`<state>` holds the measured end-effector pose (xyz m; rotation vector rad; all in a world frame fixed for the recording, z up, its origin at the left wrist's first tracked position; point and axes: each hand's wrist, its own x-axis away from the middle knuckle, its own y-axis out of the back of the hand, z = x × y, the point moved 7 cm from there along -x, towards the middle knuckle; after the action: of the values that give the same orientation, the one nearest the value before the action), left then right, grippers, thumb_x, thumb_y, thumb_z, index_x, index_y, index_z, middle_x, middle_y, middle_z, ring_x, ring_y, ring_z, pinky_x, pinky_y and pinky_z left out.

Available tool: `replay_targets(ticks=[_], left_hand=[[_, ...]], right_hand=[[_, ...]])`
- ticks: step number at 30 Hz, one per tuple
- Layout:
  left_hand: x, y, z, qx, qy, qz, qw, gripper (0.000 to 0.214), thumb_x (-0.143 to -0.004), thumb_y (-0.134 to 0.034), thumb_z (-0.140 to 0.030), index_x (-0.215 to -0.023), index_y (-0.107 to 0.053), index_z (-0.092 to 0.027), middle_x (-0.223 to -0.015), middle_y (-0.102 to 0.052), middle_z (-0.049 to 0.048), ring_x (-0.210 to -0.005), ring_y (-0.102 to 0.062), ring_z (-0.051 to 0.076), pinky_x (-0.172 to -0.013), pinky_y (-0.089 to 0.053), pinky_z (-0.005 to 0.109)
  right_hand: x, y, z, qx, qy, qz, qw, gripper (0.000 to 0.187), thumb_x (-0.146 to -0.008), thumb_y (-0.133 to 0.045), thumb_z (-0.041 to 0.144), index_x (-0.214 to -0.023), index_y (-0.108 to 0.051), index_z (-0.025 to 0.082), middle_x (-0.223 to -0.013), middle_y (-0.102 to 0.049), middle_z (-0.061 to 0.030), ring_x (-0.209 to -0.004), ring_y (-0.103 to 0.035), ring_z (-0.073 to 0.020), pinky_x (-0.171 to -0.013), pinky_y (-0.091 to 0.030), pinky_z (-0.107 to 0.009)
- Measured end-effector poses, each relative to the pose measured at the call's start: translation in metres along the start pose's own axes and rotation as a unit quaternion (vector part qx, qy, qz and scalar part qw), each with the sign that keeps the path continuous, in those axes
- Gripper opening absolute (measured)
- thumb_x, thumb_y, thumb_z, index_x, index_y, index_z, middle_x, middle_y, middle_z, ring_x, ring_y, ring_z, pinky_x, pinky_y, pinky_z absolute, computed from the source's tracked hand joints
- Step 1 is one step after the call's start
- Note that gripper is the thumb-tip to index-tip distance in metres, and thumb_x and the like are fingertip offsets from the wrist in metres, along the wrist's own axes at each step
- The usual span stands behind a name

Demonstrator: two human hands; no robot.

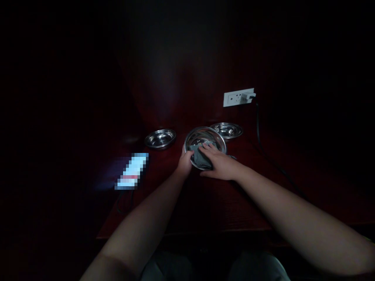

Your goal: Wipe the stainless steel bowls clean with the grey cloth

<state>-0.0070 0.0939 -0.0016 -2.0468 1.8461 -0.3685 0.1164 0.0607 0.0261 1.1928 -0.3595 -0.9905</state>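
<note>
A shiny metal bowl (191,134) is tilted toward me above the table, its inside facing me. My left hand (185,162) is closed around its left side, with the thumb over the rim. Inside the bowl lies a dark grey cloth (199,156). My right hand (221,162) presses the cloth against the bowl's inner wall with its fingers stretched over it; the thumb is at the near rim. A bit of the cloth hangs out at the right, beyond my wrist. The left fingers behind the bowl are hidden.
Two shallow metal dishes, a left dish (160,139) and a right dish (228,130), stand at the back of the dark red table (211,210). A lit phone (133,171) is at left. A wall socket (234,98) holds a plug with a black cable (258,125). The surroundings are very dark.
</note>
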Motion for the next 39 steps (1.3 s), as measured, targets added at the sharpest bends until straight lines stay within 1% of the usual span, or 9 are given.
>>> replay_targets(ticks=[7, 10, 14, 18, 21, 25, 28, 32, 39], left_hand=[[0.008, -0.007, -0.006, -0.012, -0.009, 0.017, 1.000, 0.041, -0.067, -0.052, -0.008, -0.107, -0.057, -0.019, -0.105, -0.067, 0.0034, -0.108, -0.056, 0.022, -0.093, -0.042, 0.032], [0.007, -0.009, -0.006, -0.006, -0.027, 0.029, 0.999, 0.042, -0.067, -0.052, -0.009, -0.107, -0.056, -0.019, -0.103, -0.067, 0.0028, -0.107, -0.056, 0.021, -0.094, -0.041, 0.030], [0.003, -0.008, -0.002, -0.003, -0.022, 0.027, 0.999, 0.040, -0.069, -0.050, -0.011, -0.107, -0.055, -0.020, -0.099, -0.066, 0.0016, -0.101, -0.059, 0.019, -0.091, -0.043, 0.030], [-0.002, -0.001, 0.003, -0.006, 0.002, -0.018, 1.000, 0.040, -0.067, -0.053, -0.013, -0.106, -0.056, -0.020, -0.098, -0.066, 0.0014, -0.101, -0.059, 0.021, -0.089, -0.044, 0.031], [-0.005, 0.001, 0.006, -0.012, 0.017, -0.032, 0.999, 0.041, -0.068, -0.053, -0.014, -0.108, -0.055, -0.021, -0.099, -0.066, 0.0018, -0.101, -0.059, 0.022, -0.087, -0.046, 0.033], [-0.006, 0.001, 0.006, -0.019, 0.011, -0.024, 0.999, 0.040, -0.068, -0.054, -0.016, -0.108, -0.054, -0.020, -0.100, -0.065, 0.0026, -0.101, -0.058, 0.023, -0.085, -0.047, 0.033], [-0.005, 0.000, 0.005, -0.015, 0.008, -0.018, 1.000, 0.039, -0.068, -0.054, -0.015, -0.107, -0.055, -0.020, -0.100, -0.064, 0.0033, -0.101, -0.058, 0.023, -0.085, -0.047, 0.033], [-0.003, -0.003, 0.004, -0.015, 0.016, -0.015, 1.000, 0.039, -0.069, -0.053, -0.015, -0.107, -0.054, -0.021, -0.100, -0.064, 0.0035, -0.099, -0.058, 0.022, -0.085, -0.047, 0.034], [-0.002, -0.005, 0.004, -0.018, 0.031, -0.011, 0.999, 0.039, -0.070, -0.055, -0.016, -0.109, -0.054, -0.021, -0.103, -0.063, 0.0043, -0.100, -0.057, 0.025, -0.084, -0.048, 0.036]], right_hand=[[0.000, -0.006, 0.004, 0.011, -0.009, 0.026, 1.000, 0.084, -0.076, -0.055, 0.059, -0.144, -0.026, 0.022, -0.153, -0.011, -0.0143, -0.138, -0.007, -0.0393, -0.107, -0.017, -0.060], [0.002, -0.007, 0.006, 0.004, 0.011, 0.021, 1.000, 0.079, -0.077, -0.056, 0.056, -0.144, -0.027, 0.024, -0.152, -0.015, -0.0129, -0.138, -0.010, -0.0369, -0.107, -0.023, -0.057], [0.003, -0.007, 0.009, -0.010, 0.042, 0.023, 0.999, 0.068, -0.080, -0.056, 0.048, -0.140, -0.037, 0.020, -0.150, -0.023, -0.0132, -0.138, -0.018, -0.0321, -0.107, -0.030, -0.050], [0.003, -0.004, 0.014, -0.033, 0.065, 0.022, 0.997, 0.045, -0.087, -0.048, 0.037, -0.128, -0.051, 0.019, -0.144, -0.038, -0.0106, -0.135, -0.030, -0.0273, -0.107, -0.032, -0.046], [0.002, 0.001, 0.015, -0.041, 0.055, 0.016, 0.998, 0.038, -0.090, -0.043, 0.032, -0.123, -0.055, 0.020, -0.132, -0.053, -0.0093, -0.126, -0.045, -0.0254, -0.104, -0.036, -0.043], [0.002, 0.005, 0.012, -0.040, 0.018, 0.041, 0.998, 0.033, -0.091, -0.041, 0.035, -0.109, -0.062, 0.018, -0.103, -0.069, -0.0093, -0.090, -0.064, -0.0229, -0.081, -0.047, -0.036], [0.001, 0.007, 0.011, -0.047, 0.009, 0.048, 0.998, 0.032, -0.091, -0.039, 0.036, -0.099, -0.064, 0.018, -0.090, -0.069, -0.0071, -0.077, -0.063, -0.0189, -0.071, -0.046, -0.030], [0.003, 0.008, 0.009, -0.030, 0.014, 0.042, 0.999, 0.030, -0.089, -0.045, 0.037, -0.103, -0.064, 0.019, -0.089, -0.069, -0.0064, -0.076, -0.062, -0.0187, -0.070, -0.045, -0.030], [0.001, 0.010, 0.005, 0.017, 0.061, 0.013, 0.998, 0.027, -0.086, -0.050, 0.037, -0.095, -0.069, 0.020, -0.105, -0.065, -0.0083, -0.097, -0.059, -0.0228, -0.090, -0.044, -0.038]])
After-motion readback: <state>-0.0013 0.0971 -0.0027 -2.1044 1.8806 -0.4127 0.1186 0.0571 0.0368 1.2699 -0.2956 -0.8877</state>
